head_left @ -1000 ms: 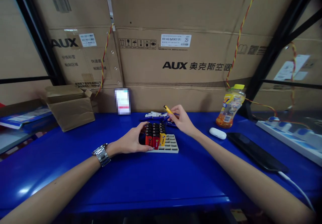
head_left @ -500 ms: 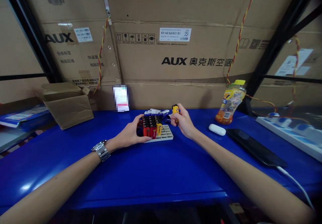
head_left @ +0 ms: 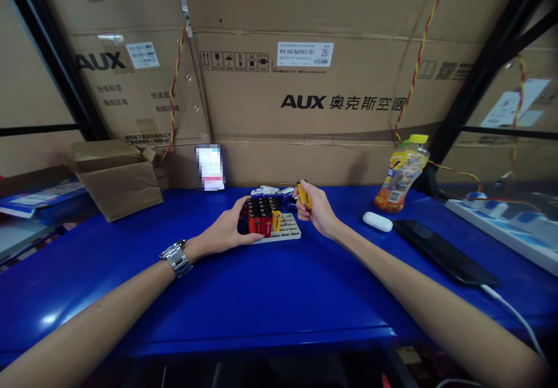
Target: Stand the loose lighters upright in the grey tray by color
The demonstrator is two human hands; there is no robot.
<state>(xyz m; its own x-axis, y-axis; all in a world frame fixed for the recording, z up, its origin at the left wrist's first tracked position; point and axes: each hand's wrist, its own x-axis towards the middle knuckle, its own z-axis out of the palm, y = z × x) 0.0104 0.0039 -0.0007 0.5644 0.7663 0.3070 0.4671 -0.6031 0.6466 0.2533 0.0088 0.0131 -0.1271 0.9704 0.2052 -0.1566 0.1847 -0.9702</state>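
Note:
My left hand (head_left: 229, 225) is curled round the left end of a pale compartment tray (head_left: 288, 227), thumb along its front edge and fingers behind. Upright in the tray's left part stand several lighters with black tops; red lighters (head_left: 260, 224) are in front, and a yellow lighter (head_left: 276, 220) is beside them. The right-hand compartments show bare. Above and right of the tray, my right hand (head_left: 319, 207) pinches a second yellow lighter (head_left: 304, 196), tilted, between thumb and fingers. White and blue lighters (head_left: 265, 191) lie in a loose pile behind the tray, partly hidden.
On the blue table (head_left: 244, 301) a drink bottle (head_left: 401, 173), a white earbud case (head_left: 377, 221) and a black phone (head_left: 444, 251) with a cable lie to the right. A lit phone screen (head_left: 210, 167) and an open carton (head_left: 120, 181) stand at back left. A power strip (head_left: 501, 231) lies far right.
The yellow lighter in my right hand has turned and tilts more to the left, with my thumb now higher along it. My left hand keeps its hold on the tray.

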